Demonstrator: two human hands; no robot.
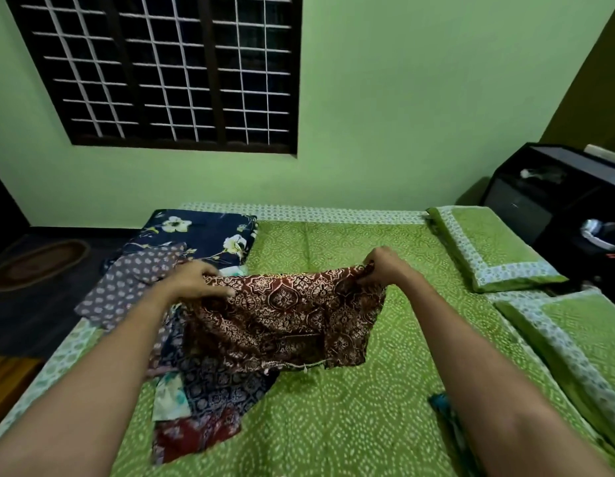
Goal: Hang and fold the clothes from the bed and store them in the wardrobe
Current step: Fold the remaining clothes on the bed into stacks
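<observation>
The cloth (292, 311) I hold in the middle of the frame is maroon with a cream ornamental print. The bedsheet (351, 414) is green with white dotted diamonds. At the upper left is a navy fabric (203, 232) with white flowers, and below it a grey-mauve garment (127, 287) with small pale motifs. The 2 pillows (488, 246) at the right are green with white-patterned borders.

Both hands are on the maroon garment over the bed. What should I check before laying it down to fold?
1. Left hand grips the maroon garment at its top edge: ok.
2. Right hand grips the other top corner: ok.
3. Garment hangs smooth between the hands: not ok, the lower part sags and bunches.
4. Bare bedsheet in front to lay it on: ok.
5. Garment free of the clothes pile: cannot tell, its left side hangs over the pile.
</observation>
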